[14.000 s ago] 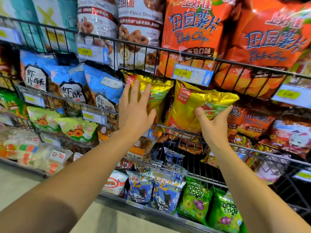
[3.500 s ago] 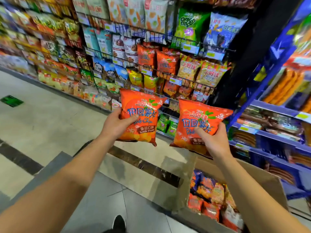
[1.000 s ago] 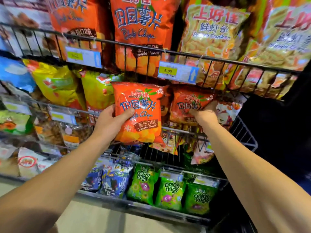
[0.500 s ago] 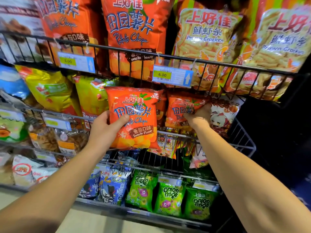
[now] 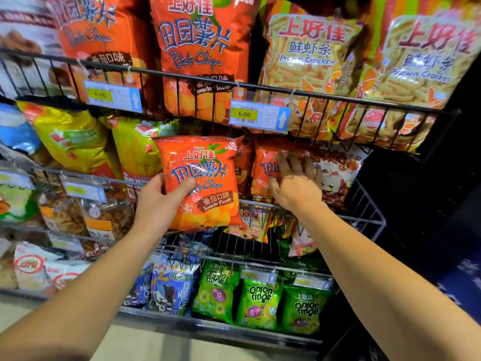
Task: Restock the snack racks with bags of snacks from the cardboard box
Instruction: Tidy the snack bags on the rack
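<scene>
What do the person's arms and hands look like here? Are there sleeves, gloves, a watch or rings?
Both forearms are bare up to the edge of the picture: no sleeves show. The left hand and the right hand have no gloves. No watch, bracelet or ring shows on either wrist or on the visible fingers. The nails look short and unpainted.
</scene>
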The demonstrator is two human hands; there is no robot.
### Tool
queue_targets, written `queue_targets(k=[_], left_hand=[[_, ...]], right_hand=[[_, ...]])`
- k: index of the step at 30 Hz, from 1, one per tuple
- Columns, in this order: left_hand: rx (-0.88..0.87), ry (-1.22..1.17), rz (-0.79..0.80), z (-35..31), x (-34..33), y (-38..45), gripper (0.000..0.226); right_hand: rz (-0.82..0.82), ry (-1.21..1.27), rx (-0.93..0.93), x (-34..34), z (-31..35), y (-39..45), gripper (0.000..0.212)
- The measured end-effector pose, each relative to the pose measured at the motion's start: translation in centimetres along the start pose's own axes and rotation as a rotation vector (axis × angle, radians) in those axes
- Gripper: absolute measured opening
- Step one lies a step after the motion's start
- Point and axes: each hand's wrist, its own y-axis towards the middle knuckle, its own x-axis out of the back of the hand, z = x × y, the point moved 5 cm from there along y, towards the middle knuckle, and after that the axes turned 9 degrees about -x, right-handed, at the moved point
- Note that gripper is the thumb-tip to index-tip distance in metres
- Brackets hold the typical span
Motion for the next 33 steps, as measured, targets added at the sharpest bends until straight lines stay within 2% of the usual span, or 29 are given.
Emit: queue_targets(k=[3,7,13,17,19,21,24,26,31,33], left_hand=[[-0.004,0.028,0.016,-0.4,-0.1,-0.4,0.027],[-0.039,0.06,0.067,-1.3,-0.4,-0.9,0.029],[-0.056,0.113,0.066,-1.6,-0.4,-1.7,0.025],[-0.061,0.106,0.078,-2.0,-1.0,-2.3,0.027],[-0.075,0.114,0.085,-2.3,-1.4,-2.6,0.037],[-0.102,0.129,0.087,-2.6,-2.1,-2.9,0.044],[-0.174,0.162,0.121,-3.4,-3.6,-3.2,0.048],[-0.254,0.216,0.203,-3.9,-5.0,-3.4,0.059],[-0.394,0.242,0.337,-5.2,-5.6,-3.0,0.088],[-0.419,0.381,0.351,-4.2,-4.8,-2.5,0.089]], right_hand=[[0.066,0.008,-0.008,0.8,-0.2,-0.8,0.069],[0.019,0.045,0.03,1.2,-0.8,-0.6,0.063],[0.072,0.006,0.102,0.9,-1.8,-0.8,0.064],[0.007,0.095,0.128,2.2,-1.6,-2.8,0.057],[-0.031,0.27,0.137,3.0,-1.2,-4.4,0.057],[-0.034,0.587,0.132,3.6,-1.0,-6.3,0.06],[0.156,0.998,0.082,3.7,-0.3,-9.1,0.051],[0.208,1.106,0.07,3.6,0.2,-9.9,0.061],[-0.128,1.279,0.046,6.2,-0.9,-10.0,0.058],[-0.258,1.283,0.052,7.2,-1.2,-10.4,0.062]])
